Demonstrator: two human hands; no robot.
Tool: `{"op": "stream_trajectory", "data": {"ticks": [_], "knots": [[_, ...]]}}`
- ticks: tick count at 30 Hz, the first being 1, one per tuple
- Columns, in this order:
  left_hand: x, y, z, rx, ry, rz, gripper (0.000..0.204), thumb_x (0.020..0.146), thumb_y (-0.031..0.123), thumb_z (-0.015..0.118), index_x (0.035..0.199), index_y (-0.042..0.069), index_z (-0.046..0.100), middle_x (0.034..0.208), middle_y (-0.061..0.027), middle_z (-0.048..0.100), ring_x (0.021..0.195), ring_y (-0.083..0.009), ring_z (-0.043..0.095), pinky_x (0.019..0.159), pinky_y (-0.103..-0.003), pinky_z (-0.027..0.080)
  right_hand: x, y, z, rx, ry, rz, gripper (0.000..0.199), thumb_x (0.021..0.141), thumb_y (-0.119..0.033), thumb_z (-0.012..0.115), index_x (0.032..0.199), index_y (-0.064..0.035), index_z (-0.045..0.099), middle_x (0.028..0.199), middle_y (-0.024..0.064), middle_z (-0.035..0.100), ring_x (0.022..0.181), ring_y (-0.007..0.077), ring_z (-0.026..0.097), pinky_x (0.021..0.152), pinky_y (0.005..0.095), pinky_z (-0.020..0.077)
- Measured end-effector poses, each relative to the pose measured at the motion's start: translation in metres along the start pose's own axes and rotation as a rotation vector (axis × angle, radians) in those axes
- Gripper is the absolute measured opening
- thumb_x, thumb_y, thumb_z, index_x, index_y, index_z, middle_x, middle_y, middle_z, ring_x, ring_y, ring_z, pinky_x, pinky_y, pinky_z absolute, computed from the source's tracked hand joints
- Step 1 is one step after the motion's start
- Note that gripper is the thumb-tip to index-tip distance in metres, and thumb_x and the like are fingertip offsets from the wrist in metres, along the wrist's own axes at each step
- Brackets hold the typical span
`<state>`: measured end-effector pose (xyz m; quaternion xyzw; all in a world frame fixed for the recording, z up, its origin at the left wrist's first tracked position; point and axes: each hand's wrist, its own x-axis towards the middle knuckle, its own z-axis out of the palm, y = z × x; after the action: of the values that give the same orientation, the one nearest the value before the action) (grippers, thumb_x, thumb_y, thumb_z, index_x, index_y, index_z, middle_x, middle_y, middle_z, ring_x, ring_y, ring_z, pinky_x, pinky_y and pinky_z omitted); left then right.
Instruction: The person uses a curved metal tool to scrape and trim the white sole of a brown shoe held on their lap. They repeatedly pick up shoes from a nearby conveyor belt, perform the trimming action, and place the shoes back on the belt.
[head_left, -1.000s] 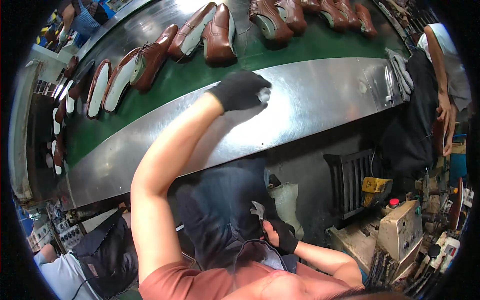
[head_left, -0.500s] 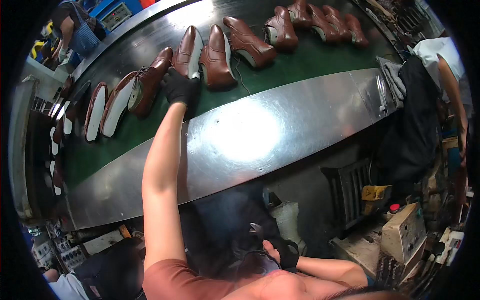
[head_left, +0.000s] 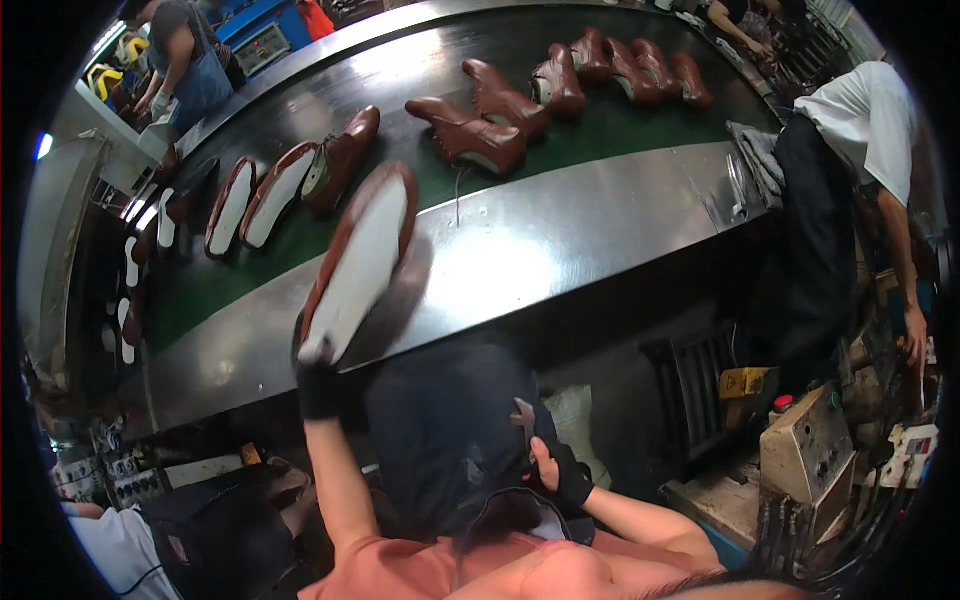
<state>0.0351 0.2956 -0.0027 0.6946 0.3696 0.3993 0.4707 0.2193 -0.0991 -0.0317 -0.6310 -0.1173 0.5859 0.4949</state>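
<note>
My left hand (head_left: 318, 385), in a black glove, grips a brown leather shoe (head_left: 385, 225) by its heel end. The shoe hangs tilted over the bench's near metal edge, its white underside turned up toward me and its toe pointing away. Lower down, close to my body, my right hand (head_left: 563, 474) wears a dark glove that leaves fingertips bare. Its fingers are closed round a metal tool with a forked, claw-like head (head_left: 523, 413); the handle is mostly hidden. Beyond the held shoe, a tan-lined brown shoe (head_left: 470, 135) lies on its side on the green belt.
Several more brown shoes (head_left: 612, 72) line the belt's far right, and others (head_left: 275, 195) show white soles at left. A metal ledge (head_left: 600, 220) runs along the near side. A control box with a red button (head_left: 805, 450) stands lower right. A person in white (head_left: 870, 120) is at right.
My left hand has lifted a shoe off the belt and drawn it back toward me, sole up. A neighbouring shoe now lies on its side. My right hand has risen slightly with the tool.
</note>
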Motion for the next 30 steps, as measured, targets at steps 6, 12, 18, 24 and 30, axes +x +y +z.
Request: {"op": "stream_trajectory", "data": {"ticks": [6,12,18,24,30], "knots": [[-0.147,0.08,-0.04,-0.048,-0.049,0.089,0.058,0.072,0.021,0.074,0.123,0.001,0.055,0.132,-0.0164,0.051,0.124,-0.0323,0.049,0.105,-0.046,0.039,-0.007,-0.024,0.005,-0.194,0.048,-0.012,0.055,0.101,-0.047,0.034,0.081,-0.0015,0.06,0.064,0.007,0.06,0.058,0.0157,0.062,0.06,0.028,0.0492],[-0.118,0.138,0.055,0.599,-0.443,0.477,0.038,0.074,0.02,0.074,0.108,0.005,0.065,0.117,-0.017,0.061,0.114,-0.0379,0.055,0.099,-0.043,0.043,-0.025,-0.048,0.014,-0.196,-0.046,-0.026,0.052,0.101,-0.046,0.038,0.082,-0.0019,0.059,0.065,0.0056,0.06,0.059,0.0144,0.061,0.059,0.0276,0.0486],[-0.09,0.066,0.085,-0.516,-0.404,-0.172,0.041,0.094,0.042,0.053,0.106,0.003,0.064,0.11,-0.0087,0.064,0.102,-0.022,0.06,0.095,-0.037,0.045,-0.035,-0.081,0.035,-0.412,-0.291,-0.161,0.045,0.103,-0.036,0.036,0.091,0.0003,0.06,0.087,0.0026,0.062,0.084,0.0112,0.057,0.079,0.0275,0.0464],[-0.097,0.045,0.112,-0.62,-0.313,-0.251,0.053,0.097,0.05,0.041,0.096,0.004,0.067,0.101,-0.007,0.065,0.102,-0.0212,0.059,0.098,-0.036,0.041,0.022,-0.07,0.085,0.211,-0.32,-0.043,0.051,0.103,-0.044,0.031,0.092,-0.0015,0.058,0.077,0.0013,0.058,0.07,0.0109,0.053,0.068,0.0269,0.0464],[-0.095,0.055,0.098,-0.596,-0.286,-0.214,0.064,0.098,0.052,0.033,0.084,0.001,0.068,0.091,-0.0093,0.067,0.094,-0.0221,0.06,0.093,-0.036,0.043,0.024,-0.052,0.095,-0.324,-0.174,-0.285,0.05,0.103,-0.042,0.033,0.077,-0.005,0.055,0.063,0.0022,0.052,0.056,0.0136,0.049,0.056,0.0293,0.041]]}}
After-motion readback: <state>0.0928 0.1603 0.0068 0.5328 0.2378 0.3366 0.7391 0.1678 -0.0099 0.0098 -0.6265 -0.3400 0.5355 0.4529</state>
